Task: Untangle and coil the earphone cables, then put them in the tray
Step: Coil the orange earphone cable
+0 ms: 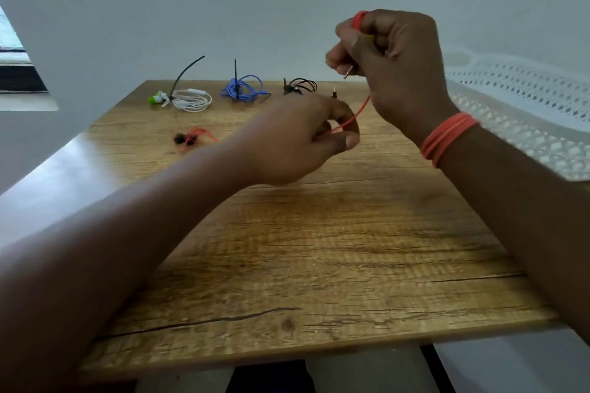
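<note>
A red earphone cable (359, 112) runs taut between both hands above the wooden table (319, 249). My right hand (396, 54) is raised and closed, with red cable wound around its fingers and wrist, and a metal jack plug poking out below the fingers. My left hand (300, 140) pinches the cable lower down. The red cable's black earbuds (186, 139) lie on the table at the left. The white lattice tray (523, 112) stands at the right edge.
Three coiled, tied earphones lie along the far edge: a white one with green buds (185, 99), a blue one (242, 89) and a black one (298, 86). A white wall rises behind the table.
</note>
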